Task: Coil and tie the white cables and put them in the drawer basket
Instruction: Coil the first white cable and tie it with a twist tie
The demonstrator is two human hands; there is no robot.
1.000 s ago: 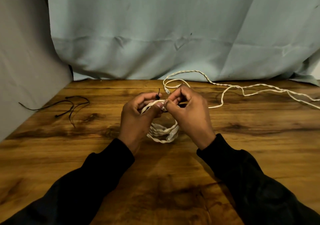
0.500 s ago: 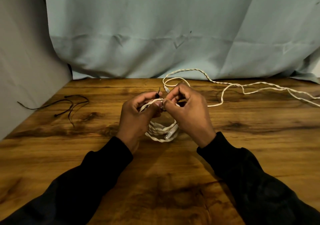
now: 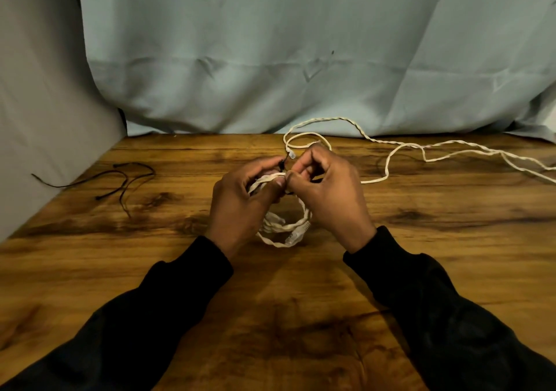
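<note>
Both grips clamped — left hand (image 3: 240, 201) and right hand (image 3: 328, 192) pinch the coiled white twisted cable (image 3: 284, 228) at frame centre, above the wooden tabletop (image 3: 451, 255). Step: tying, apparently with a thin black tie (image 3: 282, 165); next, cinching. Loose white cable (image 3: 421, 150) upper right, uncoiled; spare black ties (image 3: 120, 180) left — drawer basket unseen.

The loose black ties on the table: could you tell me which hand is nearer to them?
Left. The left hand is the closer one to the black ties; the right hand lies beyond it.
</note>
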